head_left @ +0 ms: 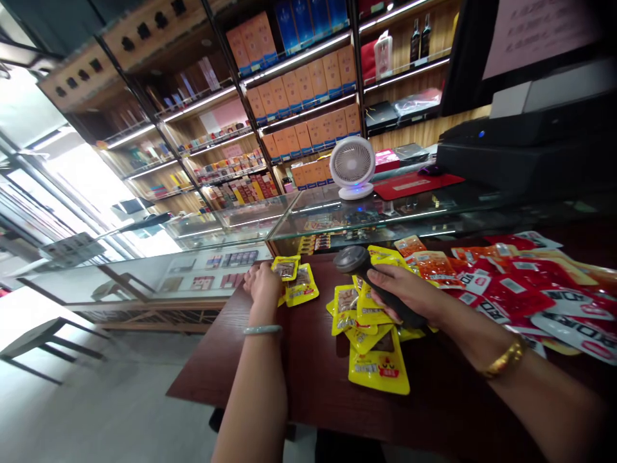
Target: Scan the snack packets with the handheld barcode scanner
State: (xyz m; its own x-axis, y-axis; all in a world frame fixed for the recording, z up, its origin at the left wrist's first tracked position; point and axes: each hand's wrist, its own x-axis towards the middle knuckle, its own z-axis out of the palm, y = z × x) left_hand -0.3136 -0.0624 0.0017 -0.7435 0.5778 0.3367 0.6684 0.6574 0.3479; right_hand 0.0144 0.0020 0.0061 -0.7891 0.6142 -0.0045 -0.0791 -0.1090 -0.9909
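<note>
My right hand (402, 289) is wrapped round the handle of a black barcode scanner (351, 258), its head pointing left over a loose pile of yellow snack packets (366, 321). At the far left end of the dark wooden table (313, 360), my left hand (263, 281) has curled fingers at the edge of a small yellow snack packet (285, 267), which it seems to pinch. Its fingertips are partly hidden. Beneath that packet lies another yellow packet (303, 286). A wide gap of bare tabletop separates the two yellow groups.
Red and white snack packets (515, 286) and orange packets (434, 267) are heaped on the right. Behind the table stand a glass display counter (308, 222), a white fan (353, 167) and a red mat (417, 185). A dark stool (41, 341) stands on the left.
</note>
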